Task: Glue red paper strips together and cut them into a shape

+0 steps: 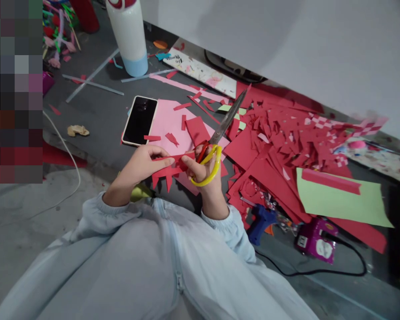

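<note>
My left hand (143, 165) pinches the left end of a cut red paper piece (177, 165), from which pointed strips hang down. My right hand (203, 171) holds the same paper at its right end between thumb and fingers. Scissors (216, 146) with yellow and red handles also sit in my right hand, their blades pointing up and away to the right. Under and beyond my hands lies a pink sheet (168, 118) with small red scraps on it. A phone (140, 121) with a dark screen rests at the sheet's left edge.
A white and blue bottle (128, 40) stands at the back. Red paper pieces (286, 138) are heaped on the right, beside a green sheet (346, 200). A blue glue gun (262, 222) and a purple box (316, 240) with a black cable lie near the front right edge.
</note>
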Demonstrator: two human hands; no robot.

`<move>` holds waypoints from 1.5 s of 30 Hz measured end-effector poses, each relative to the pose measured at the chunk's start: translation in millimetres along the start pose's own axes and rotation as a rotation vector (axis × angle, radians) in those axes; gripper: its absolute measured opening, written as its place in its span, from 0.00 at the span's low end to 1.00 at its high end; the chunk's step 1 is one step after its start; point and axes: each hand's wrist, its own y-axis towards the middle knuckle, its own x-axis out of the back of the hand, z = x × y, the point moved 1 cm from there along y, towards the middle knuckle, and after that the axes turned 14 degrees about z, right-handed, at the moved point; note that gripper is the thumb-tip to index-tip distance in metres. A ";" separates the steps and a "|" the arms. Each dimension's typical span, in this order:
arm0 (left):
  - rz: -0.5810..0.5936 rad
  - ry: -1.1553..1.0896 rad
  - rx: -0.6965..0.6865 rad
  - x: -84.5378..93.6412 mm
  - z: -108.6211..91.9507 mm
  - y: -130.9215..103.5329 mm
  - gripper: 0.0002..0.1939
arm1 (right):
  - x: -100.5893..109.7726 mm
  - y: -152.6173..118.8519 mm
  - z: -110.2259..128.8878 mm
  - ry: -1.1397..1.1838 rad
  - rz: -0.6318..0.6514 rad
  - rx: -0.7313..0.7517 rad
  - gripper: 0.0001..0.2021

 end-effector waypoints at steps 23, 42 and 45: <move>0.048 0.106 -0.026 -8.2 -3.7 2.0 0.09 | -2.5 -2.5 2.3 -0.021 0.010 -0.027 0.24; 0.024 0.060 -0.002 -3.7 -3.2 -1.5 0.12 | 0.7 -1.8 1.9 0.021 -0.033 -0.022 0.26; 0.018 0.080 -0.007 -1.9 -3.1 -1.7 0.11 | 1.1 -1.7 1.9 0.034 -0.033 -0.022 0.27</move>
